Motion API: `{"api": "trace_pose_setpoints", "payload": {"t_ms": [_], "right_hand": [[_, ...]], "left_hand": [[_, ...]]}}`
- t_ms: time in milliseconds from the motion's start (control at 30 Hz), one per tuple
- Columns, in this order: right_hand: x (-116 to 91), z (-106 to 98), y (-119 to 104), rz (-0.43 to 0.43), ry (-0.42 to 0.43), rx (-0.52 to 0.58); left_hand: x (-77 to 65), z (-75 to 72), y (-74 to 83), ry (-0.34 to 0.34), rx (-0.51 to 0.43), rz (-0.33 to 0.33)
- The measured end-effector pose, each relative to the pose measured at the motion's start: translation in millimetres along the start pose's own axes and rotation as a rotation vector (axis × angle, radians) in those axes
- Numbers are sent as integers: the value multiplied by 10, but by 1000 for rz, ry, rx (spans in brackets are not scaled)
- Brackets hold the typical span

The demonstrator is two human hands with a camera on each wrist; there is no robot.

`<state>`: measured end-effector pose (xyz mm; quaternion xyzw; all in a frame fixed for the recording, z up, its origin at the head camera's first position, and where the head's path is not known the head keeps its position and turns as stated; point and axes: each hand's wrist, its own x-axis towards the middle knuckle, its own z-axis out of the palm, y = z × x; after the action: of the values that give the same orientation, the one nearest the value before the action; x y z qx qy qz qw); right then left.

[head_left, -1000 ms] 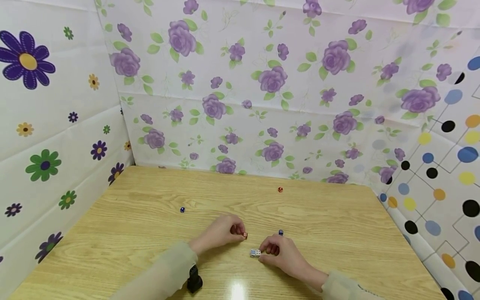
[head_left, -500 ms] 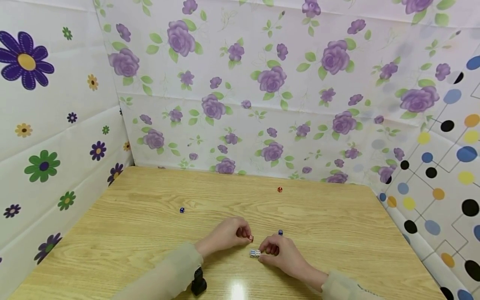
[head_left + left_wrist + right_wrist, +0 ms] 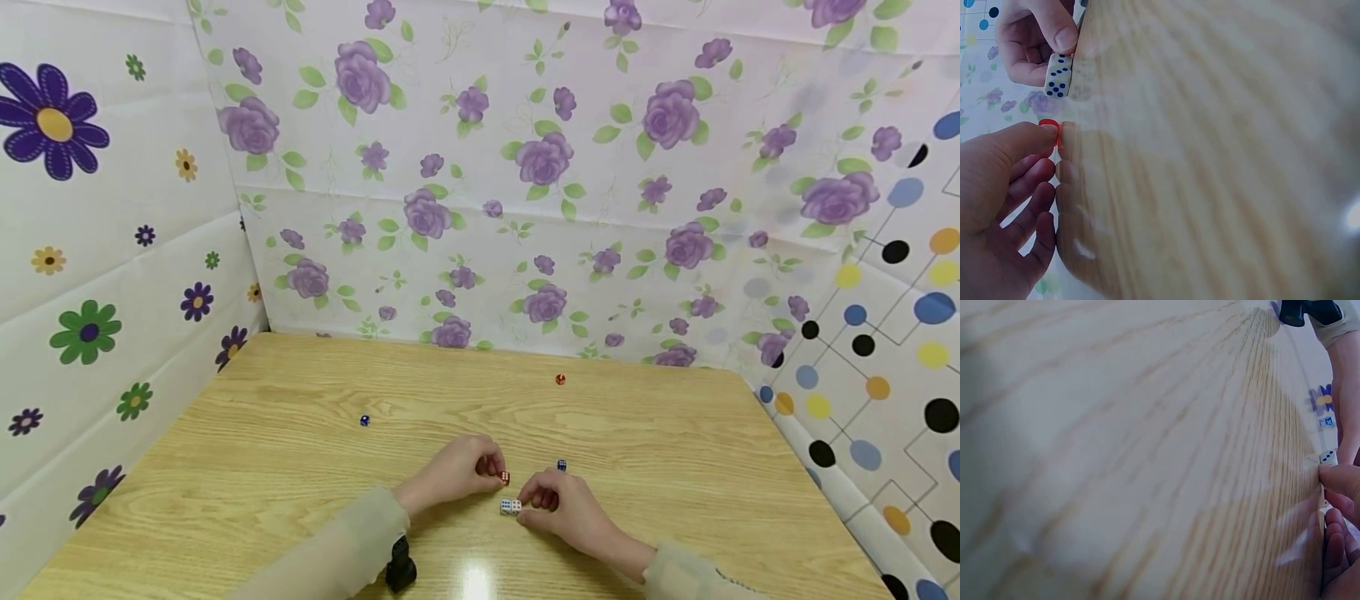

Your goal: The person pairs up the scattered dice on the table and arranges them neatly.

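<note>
Fingers of the left hand [image 3: 457, 467] are pinching a red die [image 3: 506, 478] in the head view, and those of the right hand [image 3: 561, 502] are gripping the right end of two white dice [image 3: 511, 507] sitting side by side on the desk [image 3: 660, 425]. From that pair, the red die is sitting just off at 12 o'clock, a near blue die [image 3: 562, 464] at 2, a far red die [image 3: 560, 379] at 1, and a far blue die [image 3: 365, 421] at 10. From my station, I am judging the step to be bringing the red die to the pair; the next move is probably calling for a short, low shift toward 6. Room is opening toward 12, the far edge lying well apart, but the near blue die is crowding the right knuckles. In the left wrist view, the left thumb is overlapping the red die. In the right wrist view, one white die is showing past the right thumb.
</note>
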<state>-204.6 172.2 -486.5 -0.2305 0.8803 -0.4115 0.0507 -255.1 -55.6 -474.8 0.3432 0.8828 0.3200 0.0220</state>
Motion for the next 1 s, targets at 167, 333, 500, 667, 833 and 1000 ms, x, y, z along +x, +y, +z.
{"api": "trace_pose_setpoints", "payload": {"t_ms": [167,333,500,667,833,1000], "right_hand": [[6,2,-5,14,-5,-2],[4,2,-1,15,-7,4],[0,6,7,11,-5,6],[-4,6,6,-4,1,20],[-2,9,6,-10,7,27],[-4,-10,20,-27,-20,45]], "left_hand": [[0,-2,7,0,13,-1],[-4,-4,13,-2,18,-5],[-10,-6,20,2,23,-1],[-12,-12,20,13,23,11],[-8,-2,15,6,20,-8],[-6,11,1,1,14,-4]]}}
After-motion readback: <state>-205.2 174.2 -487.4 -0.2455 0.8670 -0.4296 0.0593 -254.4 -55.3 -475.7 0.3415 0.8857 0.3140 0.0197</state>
